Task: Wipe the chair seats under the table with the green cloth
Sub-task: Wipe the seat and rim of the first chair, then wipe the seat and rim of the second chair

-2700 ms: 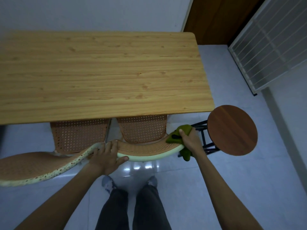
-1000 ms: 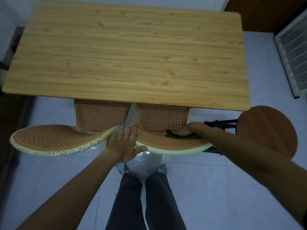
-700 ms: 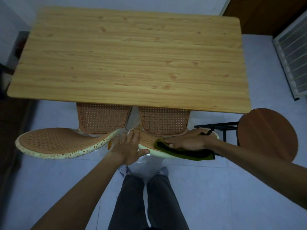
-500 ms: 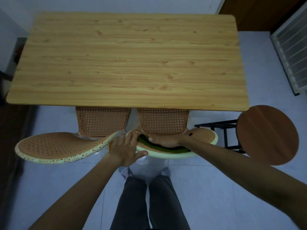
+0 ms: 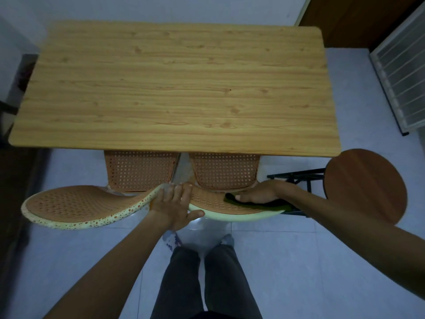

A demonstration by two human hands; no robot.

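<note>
I see my right hand (image 5: 259, 195) pressing the dark green cloth (image 5: 257, 203) flat onto the curved orange woven backrest of the right chair (image 5: 220, 203), fingers laid flat over it rather than curled. My left hand (image 5: 176, 207) grips the pale rim just left of those fingers, thumb hooked underneath. The two orange cane seats (image 5: 140, 172) beyond my fingers sit under the light wooden worktop (image 5: 174, 88), so I judge the seats themselves not yet wiped. Their far halves are hidden; dim light blurs most of the cloth.
</note>
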